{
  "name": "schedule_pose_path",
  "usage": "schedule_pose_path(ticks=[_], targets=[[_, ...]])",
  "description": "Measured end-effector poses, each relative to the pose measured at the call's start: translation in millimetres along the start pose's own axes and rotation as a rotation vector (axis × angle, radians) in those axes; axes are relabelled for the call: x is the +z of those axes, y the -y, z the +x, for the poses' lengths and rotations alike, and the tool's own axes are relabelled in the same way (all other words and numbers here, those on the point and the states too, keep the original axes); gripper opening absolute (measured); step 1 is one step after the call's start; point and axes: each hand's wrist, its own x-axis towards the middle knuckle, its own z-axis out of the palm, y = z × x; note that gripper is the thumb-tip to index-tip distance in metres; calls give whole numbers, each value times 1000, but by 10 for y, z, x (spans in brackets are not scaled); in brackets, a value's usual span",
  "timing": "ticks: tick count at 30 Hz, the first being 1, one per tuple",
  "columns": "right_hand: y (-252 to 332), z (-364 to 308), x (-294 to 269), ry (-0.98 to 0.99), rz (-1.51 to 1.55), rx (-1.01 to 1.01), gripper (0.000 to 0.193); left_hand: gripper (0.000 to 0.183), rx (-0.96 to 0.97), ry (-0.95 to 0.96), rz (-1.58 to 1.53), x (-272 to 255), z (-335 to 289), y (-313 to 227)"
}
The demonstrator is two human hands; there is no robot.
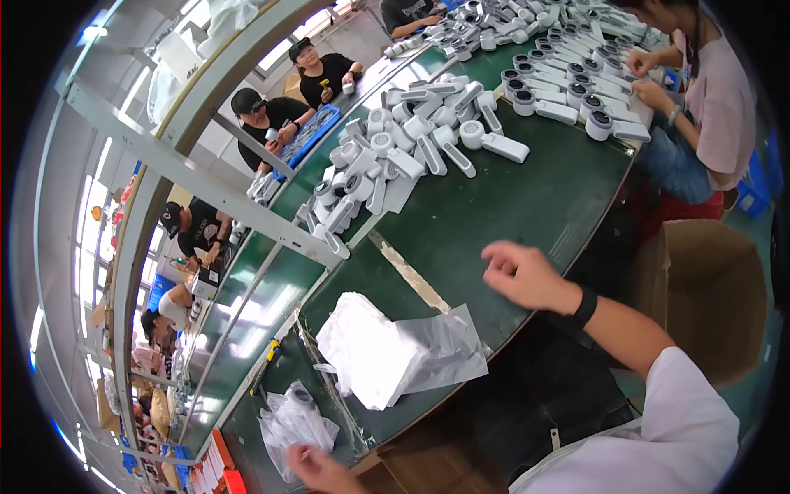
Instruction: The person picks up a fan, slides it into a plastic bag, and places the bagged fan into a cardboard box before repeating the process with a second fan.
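Observation:
My right hand [531, 278] hovers above the green table with loosely curled fingers and nothing visible in them; a black band is on its wrist. At the lower edge my left hand [319, 471] is beside a clear plastic bag [298, 424], its fingers slightly apart. The bag is crumpled around something pale with a dark round part. Whether the fingertips touch it I cannot tell. Between my hands lies a stack of white plastic bags [370, 350], with a translucent bag [444, 350] spread at its right side.
White devices with round heads and flat handles [428, 132] are heaped ahead; more [568, 82] lie in rows near a co-worker [708, 99] at right. A cardboard box [699, 296] stands right. A yellow-and-black tool [265, 365] lies left, below a metal frame [206, 177].

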Motion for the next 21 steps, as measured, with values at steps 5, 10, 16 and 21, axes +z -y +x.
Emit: schedule_pose_path(ticks=[5, 10, 16, 21], targets=[[-261, 820, -558, -264, -583, -30, 58, 29, 257, 589, -199, 803, -538, -1212], [-522, 1422, -880, -315, -909, 90, 78, 34, 399, 755, -123, 1361, -823, -1501], [-660, 1692, -890, -134, -1053, 287, 76, 18, 317, 796, -99, 1429, -858, -1467], [-862, 1766, -970, -131, -1126, 187, 64, 9, 89, 629, -351, 1442, -957, -1300]])
